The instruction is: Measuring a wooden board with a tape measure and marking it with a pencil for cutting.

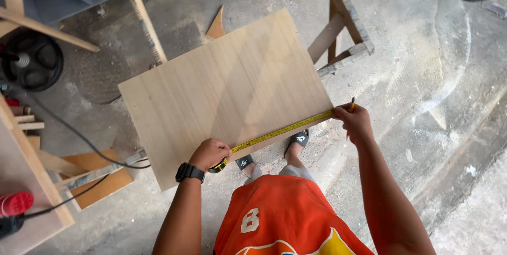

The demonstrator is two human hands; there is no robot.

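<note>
Yellow tape measure (282, 130) runs lengthwise along the plywood panel (222, 91)'s near edge. Left hand (209, 153) grips its case; right hand (355, 120) pinches tape end and pencil (352, 105) at the corner.

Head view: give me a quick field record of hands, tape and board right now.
left hand: grips tape measure case at board's near edge
right hand: pins tape end at board's right corner, holds pencil
tape blade: yellow, stretched along near edge
board: pale wood panel, lying flat, raised above the floor
floor: dusty concrete
</note>
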